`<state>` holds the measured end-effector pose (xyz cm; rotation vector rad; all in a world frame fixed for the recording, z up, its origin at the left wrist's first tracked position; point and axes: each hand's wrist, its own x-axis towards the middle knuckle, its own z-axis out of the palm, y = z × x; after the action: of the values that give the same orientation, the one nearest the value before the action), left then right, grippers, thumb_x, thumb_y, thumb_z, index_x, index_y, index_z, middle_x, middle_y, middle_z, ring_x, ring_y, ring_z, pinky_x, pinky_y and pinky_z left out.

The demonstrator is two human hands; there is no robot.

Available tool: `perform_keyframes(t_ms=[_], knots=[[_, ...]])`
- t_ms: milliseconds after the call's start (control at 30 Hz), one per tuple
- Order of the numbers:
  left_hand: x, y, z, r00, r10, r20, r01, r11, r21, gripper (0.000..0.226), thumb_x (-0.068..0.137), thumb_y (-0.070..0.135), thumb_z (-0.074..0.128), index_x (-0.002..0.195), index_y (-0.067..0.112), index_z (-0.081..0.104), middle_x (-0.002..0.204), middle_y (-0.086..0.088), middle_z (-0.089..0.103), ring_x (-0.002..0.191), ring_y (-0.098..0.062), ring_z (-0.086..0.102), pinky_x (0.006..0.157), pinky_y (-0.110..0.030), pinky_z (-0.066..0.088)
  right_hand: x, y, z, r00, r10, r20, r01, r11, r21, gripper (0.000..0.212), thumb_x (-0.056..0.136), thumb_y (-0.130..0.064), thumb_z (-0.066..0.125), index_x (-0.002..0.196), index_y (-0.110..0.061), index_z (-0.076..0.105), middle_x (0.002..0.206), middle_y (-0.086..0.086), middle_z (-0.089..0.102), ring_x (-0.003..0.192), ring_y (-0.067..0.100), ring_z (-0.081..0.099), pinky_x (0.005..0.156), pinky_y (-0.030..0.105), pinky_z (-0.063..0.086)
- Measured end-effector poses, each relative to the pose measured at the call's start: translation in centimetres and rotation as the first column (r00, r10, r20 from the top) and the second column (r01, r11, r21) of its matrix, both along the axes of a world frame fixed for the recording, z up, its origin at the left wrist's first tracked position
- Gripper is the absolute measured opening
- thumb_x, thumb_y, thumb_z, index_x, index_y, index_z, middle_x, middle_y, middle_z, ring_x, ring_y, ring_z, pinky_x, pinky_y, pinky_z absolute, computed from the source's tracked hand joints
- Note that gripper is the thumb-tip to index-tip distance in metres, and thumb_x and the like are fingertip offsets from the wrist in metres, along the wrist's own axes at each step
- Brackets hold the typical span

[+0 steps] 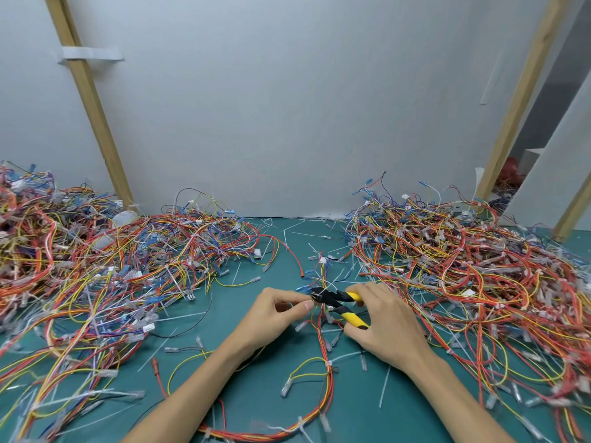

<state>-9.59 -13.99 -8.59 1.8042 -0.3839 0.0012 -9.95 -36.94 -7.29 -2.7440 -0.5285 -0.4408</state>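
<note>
The wire harness (323,350) is light and limp. It lies mid-table (256,394), trailing toward 6 o'clock. The left hand (271,310) grip pinches it at the tip of the cutters (332,298). The right hand (380,318) grip wraps the handles. Hold close beside the tie.

We mark the cutters (339,303): black head, handles banded yellow and black. The wire harness (323,362), at 6 o'clock from them, runs red, orange and yellow. The left pile (96,266) at 9 o'clock and the right pile (463,266) at 3 o'clock mix red, orange, yellow, blue and white. Table (249,314): teal. Wall (287,107): pale grey.
</note>
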Motion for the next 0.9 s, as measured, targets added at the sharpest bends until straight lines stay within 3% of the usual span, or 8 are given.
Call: perform_keyframes(t_ms=[100, 267, 333, 500, 667, 900], knots=[[-0.09, 0.04, 0.17, 1.000, -0.025, 0.017, 0.025, 1.000, 0.003, 0.016, 0.092, 0.018, 0.065, 0.085, 0.024, 0.078, 0.079, 0.009, 0.066, 0.072, -0.006, 0.050, 0.070, -0.024, 0.040, -0.13, 0.10, 0.18, 1.000, 0.026, 0.004, -0.026, 0.999, 0.032, 0.056, 0.069, -0.053, 0.050, 0.123, -0.035, 0.054, 0.104, -0.014, 0.056, 0.101, 0.014, 0.051, 0.088, 0.029, 0.040], [0.01, 0.14, 0.14, 0.999, -0.022, 0.025, 0.022, 1.000, 0.002, 0.021, 0.092, 0.018, 0.065, 0.081, 0.030, 0.077, 0.075, 0.011, 0.064, 0.071, -0.006, 0.050, 0.070, -0.022, 0.040, -0.24, 0.18, 0.28, 0.999, 0.055, 0.003, -0.055, 0.995, 0.084, 0.049, 0.070, -0.047, 0.059, 0.117, -0.033, 0.057, 0.108, -0.016, 0.054, 0.100, 0.012, 0.051, 0.086, 0.027, 0.039], [0.04, 0.14, 0.07, 0.999, -0.028, 0.028, 0.028, 1.000, 0.000, 0.018, 0.092, 0.020, 0.065, 0.083, 0.030, 0.078, 0.077, 0.008, 0.064, 0.072, -0.007, 0.050, 0.071, -0.025, 0.040, -0.26, 0.07, 0.26, 0.998, 0.058, -0.004, -0.057, 0.992, 0.112, 0.048, 0.071, -0.044, 0.063, 0.117, -0.033, 0.059, 0.109, -0.018, 0.055, 0.099, 0.009, 0.051, 0.083, 0.024, 0.038], [-0.03, 0.06, 0.20, 0.999, -0.034, 0.040, 0.033, 0.999, 0.004, 0.014, 0.087, 0.034, 0.065, 0.087, 0.034, 0.078, 0.089, -0.022, 0.065, 0.076, -0.012, 0.050, 0.074, -0.031, 0.039, -0.23, -0.08, 0.41, 0.997, 0.070, -0.033, -0.064, 0.985, 0.160, 0.047, 0.073, -0.043, 0.073, 0.118, -0.034, 0.063, 0.108, -0.021, 0.060, 0.098, 0.006, 0.056, 0.083, 0.025, 0.045], [-0.06, 0.09, 0.15, 0.999, -0.034, 0.033, 0.034, 0.999, -0.001, 0.013, 0.088, 0.034, 0.065, 0.086, 0.035, 0.078, 0.083, -0.014, 0.064, 0.075, -0.011, 0.049, 0.073, -0.031, 0.038, -0.34, -0.01, 0.32, 0.997, 0.060, -0.044, -0.053, 0.986, 0.158, 0.046, 0.072, -0.051, 0.066, 0.116, -0.037, 0.062, 0.104, -0.024, 0.060, 0.095, 0.001, 0.057, 0.080, 0.026, 0.048], [-0.02, 0.17, 0.09, 0.999, -0.028, 0.023, 0.028, 1.000, 0.006, 0.015, 0.092, 0.022, 0.065, 0.088, 0.024, 0.079, 0.089, -0.019, 0.067, 0.076, -0.011, 0.051, 0.074, -0.030, 0.040, -0.40, 0.19, 0.07, 0.996, 0.092, -0.007, -0.089, 0.978, 0.186, 0.042, 0.071, -0.050, 0.061, 0.111, -0.036, 0.059, 0.105, -0.021, 0.057, 0.100, 0.004, 0.053, 0.086, 0.026, 0.046]])
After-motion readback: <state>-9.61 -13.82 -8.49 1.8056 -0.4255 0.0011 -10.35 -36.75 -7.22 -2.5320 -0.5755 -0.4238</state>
